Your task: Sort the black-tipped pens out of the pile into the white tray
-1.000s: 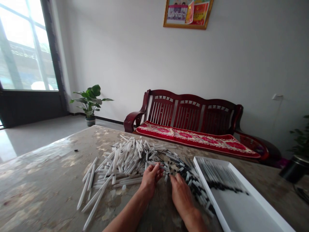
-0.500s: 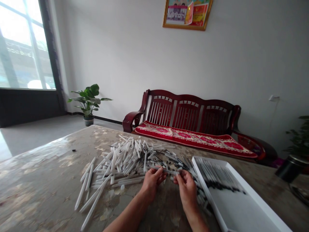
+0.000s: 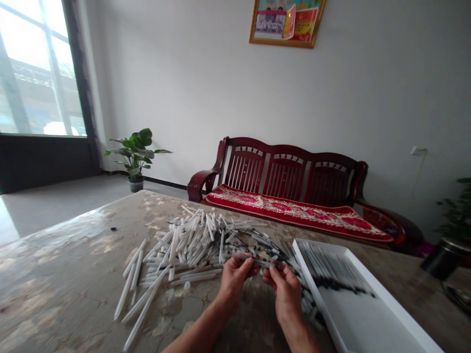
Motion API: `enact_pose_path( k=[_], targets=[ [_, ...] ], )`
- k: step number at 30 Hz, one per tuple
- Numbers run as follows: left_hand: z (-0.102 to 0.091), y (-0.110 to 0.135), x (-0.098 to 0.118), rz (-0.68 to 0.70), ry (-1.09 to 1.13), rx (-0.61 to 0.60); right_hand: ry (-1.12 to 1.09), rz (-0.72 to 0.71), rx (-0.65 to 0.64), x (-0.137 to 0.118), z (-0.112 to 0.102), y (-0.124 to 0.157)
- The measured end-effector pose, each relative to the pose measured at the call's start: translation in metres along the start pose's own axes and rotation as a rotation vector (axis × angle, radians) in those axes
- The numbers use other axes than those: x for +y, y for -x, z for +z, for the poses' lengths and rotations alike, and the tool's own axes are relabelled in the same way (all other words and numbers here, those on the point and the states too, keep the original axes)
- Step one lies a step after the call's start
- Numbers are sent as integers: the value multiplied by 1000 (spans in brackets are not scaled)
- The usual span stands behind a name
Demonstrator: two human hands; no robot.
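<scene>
My left hand and my right hand are close together above the table, fingertips pinched. A slim grey, translucent pen spans between them, its left part in my left hand and its right end in my right hand; the fingers partly hide it. Just beyond and left of my hands lies a heap of white pen barrels. Smaller black and clear pen parts are scattered behind my hands and along the box's left side. Right of my right hand stands a shallow white box with a row of pens, their black ends toward me.
The table has a patterned, glossy cover, with a small black piece at left. Behind it is a dark red wooden bench with a red patterned cushion. A dark container stands at the right edge; a potted plant stands behind left.
Both hands have shifted slightly, the left one a little to the right, and they are now closer together on the pen. The heap and box look the same.
</scene>
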State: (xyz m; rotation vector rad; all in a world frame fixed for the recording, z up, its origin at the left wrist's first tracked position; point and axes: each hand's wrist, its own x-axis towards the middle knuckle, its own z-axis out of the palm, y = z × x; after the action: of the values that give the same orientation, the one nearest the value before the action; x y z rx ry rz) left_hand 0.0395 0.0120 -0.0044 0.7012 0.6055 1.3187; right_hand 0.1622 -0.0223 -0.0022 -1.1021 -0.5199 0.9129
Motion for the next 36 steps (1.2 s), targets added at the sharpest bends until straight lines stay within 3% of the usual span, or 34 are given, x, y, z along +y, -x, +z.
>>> enact_pose_path(
  k=[5, 10, 14, 20, 24, 31, 36],
  targets=[
    [6, 8, 2, 161, -86, -79, -189, 129, 54, -8, 5, 5],
    [6, 8, 2, 138, -65, -52, -320, 151, -61, -13, 10, 11],
    [3, 6, 2, 94, -37, -15, -303, 142, -181, -11, 14, 15],
    [4, 10, 0, 84, -115, -84, -205, 170, -215, -4, 14, 19],
    [3, 7, -2, 126, -262, -88, -164, 104, -223, -13, 15, 18],
    [-4, 0, -7, 24, -510, -84, 14, 54, -100, -57, 4, -13],
    [-9, 0, -12, -1, -609, -147, 181, 1, 2, -82, -34, -52]
  ],
)
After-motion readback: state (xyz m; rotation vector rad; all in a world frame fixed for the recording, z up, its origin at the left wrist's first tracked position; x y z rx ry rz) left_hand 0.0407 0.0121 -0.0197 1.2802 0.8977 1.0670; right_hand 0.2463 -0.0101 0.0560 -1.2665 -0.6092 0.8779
